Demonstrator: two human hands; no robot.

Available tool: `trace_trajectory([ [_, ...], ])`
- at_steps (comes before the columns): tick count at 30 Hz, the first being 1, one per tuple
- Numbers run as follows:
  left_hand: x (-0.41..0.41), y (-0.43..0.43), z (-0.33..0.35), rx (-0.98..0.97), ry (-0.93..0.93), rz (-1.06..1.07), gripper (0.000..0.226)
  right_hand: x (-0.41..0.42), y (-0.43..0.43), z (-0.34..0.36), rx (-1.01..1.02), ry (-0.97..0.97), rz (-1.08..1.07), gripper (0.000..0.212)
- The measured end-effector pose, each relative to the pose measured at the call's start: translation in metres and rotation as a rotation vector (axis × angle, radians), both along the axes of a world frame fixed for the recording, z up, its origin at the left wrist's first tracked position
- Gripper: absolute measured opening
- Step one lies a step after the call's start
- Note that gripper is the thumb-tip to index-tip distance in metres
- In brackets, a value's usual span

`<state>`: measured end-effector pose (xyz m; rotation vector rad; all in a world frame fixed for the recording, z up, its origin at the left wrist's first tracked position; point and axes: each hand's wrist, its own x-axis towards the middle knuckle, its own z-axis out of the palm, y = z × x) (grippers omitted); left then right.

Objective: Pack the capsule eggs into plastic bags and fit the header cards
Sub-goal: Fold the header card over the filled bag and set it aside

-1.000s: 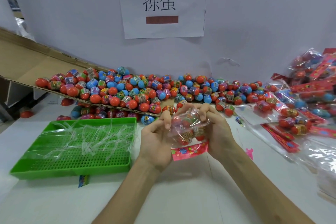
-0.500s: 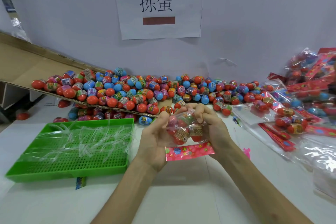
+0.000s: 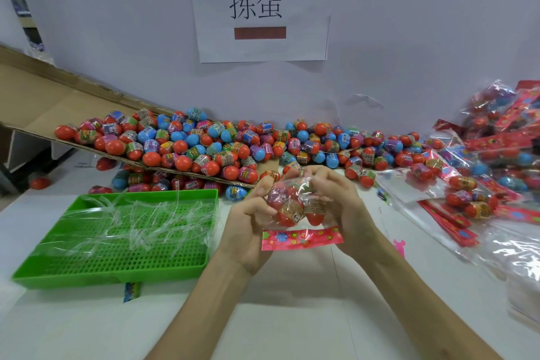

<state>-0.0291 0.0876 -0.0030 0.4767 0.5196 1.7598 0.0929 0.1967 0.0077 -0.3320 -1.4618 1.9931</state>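
White tabletop (image 3: 292, 316) runs up to a pale wall with a paper sign (image 3: 260, 6) taped on it. Above the table's middle, the left hand (image 3: 248, 228) and right hand (image 3: 342, 207) both grip a clear plastic bag (image 3: 295, 207) with capsule eggs inside, fingers pinching its top. A pink flowered header card (image 3: 301, 238) shows just below the bag. Loose eggs (image 3: 222, 143) are heaped on a sloping cardboard sheet (image 3: 43, 102) behind. A green tray (image 3: 117, 269) holding clear strips sits left; filled bags (image 3: 496, 149) pile up on the right.
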Motion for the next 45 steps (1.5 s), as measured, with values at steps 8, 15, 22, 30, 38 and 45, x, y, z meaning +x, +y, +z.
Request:
trace_trajectory([
  [8,-0.004,0.001,-0.002,0.085,-0.029,0.033,0.041,0.002,0.001,0.000,-0.082,0.042,0.098,0.010],
  [15,-0.004,0.002,-0.004,0.056,-0.045,0.073,0.037,0.003,0.003,-0.002,-0.159,0.039,0.152,0.039],
  [22,-0.003,0.002,0.001,0.051,0.009,0.138,0.051,-0.005,-0.001,-0.002,-0.059,-0.071,-0.076,0.061],
  [30,-0.009,0.002,0.005,-0.051,-0.013,0.301,0.037,0.001,-0.013,-0.019,1.125,-0.271,-0.145,0.086],
  [38,-0.016,0.005,0.000,-0.115,-0.124,0.359,0.038,0.000,-0.005,-0.024,1.080,-0.120,-0.256,0.049],
  [45,-0.013,0.007,0.001,-0.118,-0.113,0.320,0.051,-0.003,0.001,-0.017,0.452,-0.113,-0.400,0.028],
])
